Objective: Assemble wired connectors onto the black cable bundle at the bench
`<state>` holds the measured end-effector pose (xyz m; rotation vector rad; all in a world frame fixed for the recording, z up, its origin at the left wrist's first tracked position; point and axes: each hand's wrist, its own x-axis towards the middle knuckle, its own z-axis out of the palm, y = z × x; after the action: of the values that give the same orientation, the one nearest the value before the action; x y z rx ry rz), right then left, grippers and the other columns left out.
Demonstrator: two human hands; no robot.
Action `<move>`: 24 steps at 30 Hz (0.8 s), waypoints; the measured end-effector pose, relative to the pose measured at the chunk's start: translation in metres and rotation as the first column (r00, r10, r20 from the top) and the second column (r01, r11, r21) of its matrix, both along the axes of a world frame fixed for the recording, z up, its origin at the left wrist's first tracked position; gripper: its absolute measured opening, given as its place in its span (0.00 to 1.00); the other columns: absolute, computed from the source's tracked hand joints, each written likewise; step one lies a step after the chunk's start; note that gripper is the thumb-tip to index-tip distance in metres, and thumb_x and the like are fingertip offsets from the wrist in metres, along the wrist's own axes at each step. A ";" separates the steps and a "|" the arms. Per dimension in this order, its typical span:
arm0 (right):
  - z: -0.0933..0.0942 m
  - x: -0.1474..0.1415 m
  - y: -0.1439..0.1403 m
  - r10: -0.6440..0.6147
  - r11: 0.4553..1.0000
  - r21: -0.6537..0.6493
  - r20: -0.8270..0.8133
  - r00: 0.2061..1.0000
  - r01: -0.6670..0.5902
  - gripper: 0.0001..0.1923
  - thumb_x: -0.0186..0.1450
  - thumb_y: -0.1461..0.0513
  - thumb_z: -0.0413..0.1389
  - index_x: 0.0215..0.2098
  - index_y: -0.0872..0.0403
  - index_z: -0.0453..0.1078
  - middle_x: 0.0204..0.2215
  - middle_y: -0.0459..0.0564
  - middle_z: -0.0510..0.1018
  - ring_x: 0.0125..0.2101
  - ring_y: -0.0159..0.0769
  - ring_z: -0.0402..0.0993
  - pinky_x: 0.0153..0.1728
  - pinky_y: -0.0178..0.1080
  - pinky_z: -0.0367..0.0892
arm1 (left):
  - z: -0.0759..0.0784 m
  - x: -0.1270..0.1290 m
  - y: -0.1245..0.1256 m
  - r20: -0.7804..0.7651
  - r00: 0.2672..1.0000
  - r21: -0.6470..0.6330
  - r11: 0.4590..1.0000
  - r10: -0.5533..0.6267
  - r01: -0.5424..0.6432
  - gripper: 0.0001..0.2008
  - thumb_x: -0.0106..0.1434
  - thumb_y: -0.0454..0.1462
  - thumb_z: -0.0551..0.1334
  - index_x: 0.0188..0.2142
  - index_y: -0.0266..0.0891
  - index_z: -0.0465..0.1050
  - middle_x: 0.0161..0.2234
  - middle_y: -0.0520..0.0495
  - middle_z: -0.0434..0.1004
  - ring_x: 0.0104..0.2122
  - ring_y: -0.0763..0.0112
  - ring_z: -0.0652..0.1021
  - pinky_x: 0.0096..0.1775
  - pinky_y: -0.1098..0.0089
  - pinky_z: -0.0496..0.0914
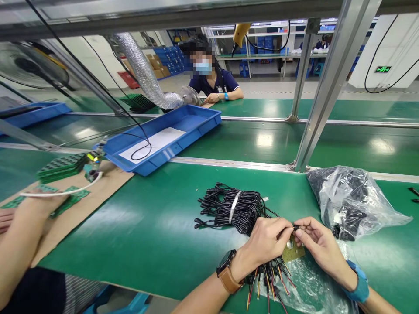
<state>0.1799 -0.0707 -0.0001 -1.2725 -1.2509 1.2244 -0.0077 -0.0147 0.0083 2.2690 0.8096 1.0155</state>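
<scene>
In front of me my left hand (270, 235), with a watch on its wrist, closes its thumb and forefinger on the end of a black cable. My right hand (319, 244), wearing a blue wrist strap, pinches a small black connector (296, 227) at that same spot. The fingertips of both hands nearly meet, so the join is partly covered. Behind my left hand lies a bundle of black cables (242, 209) tied with a pale band. Bare red, yellow and black wire ends (270, 279) fan out below the wrist. A yellowish patch (293, 251) shows under my fingers.
A clear plastic bag (353, 203) of black parts sits to the right, and flat plastic film (314, 279) lies below my hands. A blue tray (163, 152) with paper stands behind. At left a co-worker's arm (29, 235) is by green circuit boards (62, 166). A metal post (327, 100) rises ahead.
</scene>
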 end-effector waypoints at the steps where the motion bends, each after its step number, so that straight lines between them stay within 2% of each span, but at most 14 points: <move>1: -0.002 0.001 -0.001 0.004 0.999 0.038 0.043 0.999 -0.006 0.18 0.69 0.47 0.60 0.44 0.54 0.73 0.31 0.49 0.79 0.29 0.36 0.77 0.32 0.37 0.75 | 0.000 0.000 0.000 -0.010 1.000 0.002 1.000 -0.002 0.002 0.09 0.70 0.33 0.59 0.33 0.38 0.75 0.28 0.50 0.80 0.25 0.72 0.78 0.29 0.72 0.66; 5: -0.003 0.006 -0.004 0.009 0.971 0.225 0.298 0.955 -0.079 0.10 0.73 0.56 0.55 0.47 0.52 0.73 0.39 0.53 0.80 0.38 0.40 0.79 0.41 0.39 0.75 | 0.001 -0.001 0.000 -0.060 0.998 0.006 1.000 -0.007 0.008 0.09 0.70 0.34 0.58 0.34 0.38 0.76 0.28 0.49 0.80 0.26 0.72 0.77 0.29 0.71 0.66; 8: 0.001 0.010 -0.004 -0.001 0.935 0.325 0.404 0.915 -0.143 0.07 0.74 0.60 0.54 0.47 0.51 0.73 0.40 0.53 0.79 0.39 0.40 0.78 0.42 0.40 0.74 | 0.002 -0.001 0.000 -0.085 0.996 0.009 1.000 -0.015 0.016 0.10 0.70 0.34 0.58 0.34 0.37 0.77 0.27 0.49 0.79 0.26 0.71 0.77 0.30 0.71 0.66; 11: 0.001 0.010 -0.003 0.019 0.933 0.323 0.395 0.918 -0.158 0.07 0.74 0.61 0.54 0.47 0.50 0.73 0.39 0.51 0.79 0.39 0.39 0.78 0.41 0.38 0.74 | 0.002 -0.002 0.000 -0.079 0.996 0.018 0.999 -0.028 0.030 0.11 0.71 0.34 0.57 0.33 0.37 0.76 0.27 0.49 0.78 0.25 0.72 0.76 0.29 0.71 0.65; 17: -0.008 0.008 -0.003 0.011 0.960 0.262 0.308 0.951 -0.097 0.07 0.74 0.60 0.55 0.49 0.51 0.71 0.39 0.50 0.80 0.38 0.38 0.80 0.39 0.36 0.76 | 0.004 -0.003 0.001 -0.110 0.994 0.063 0.997 -0.029 0.036 0.13 0.72 0.34 0.55 0.33 0.37 0.75 0.26 0.49 0.75 0.24 0.72 0.74 0.28 0.70 0.63; 19: -0.008 0.008 -0.002 0.009 0.948 0.295 0.341 0.940 -0.116 0.07 0.74 0.61 0.55 0.49 0.50 0.71 0.39 0.50 0.79 0.38 0.38 0.79 0.39 0.36 0.75 | 0.003 -0.003 0.001 -0.130 0.991 0.079 0.996 -0.024 0.035 0.13 0.72 0.34 0.55 0.32 0.37 0.75 0.25 0.49 0.74 0.24 0.71 0.73 0.28 0.70 0.62; 24: 0.002 0.008 0.001 0.005 0.876 0.428 0.453 0.892 -0.222 0.09 0.74 0.65 0.54 0.51 0.50 0.71 0.40 0.51 0.78 0.39 0.38 0.77 0.41 0.38 0.73 | 0.001 -0.004 0.001 -0.190 0.981 0.079 0.996 -0.027 0.043 0.12 0.71 0.34 0.56 0.31 0.37 0.74 0.25 0.49 0.72 0.24 0.71 0.73 0.27 0.69 0.63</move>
<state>0.1879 -0.0696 0.0021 -1.1446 -1.8479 0.6480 -0.0121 -0.0134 0.0096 2.4702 0.8144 0.8403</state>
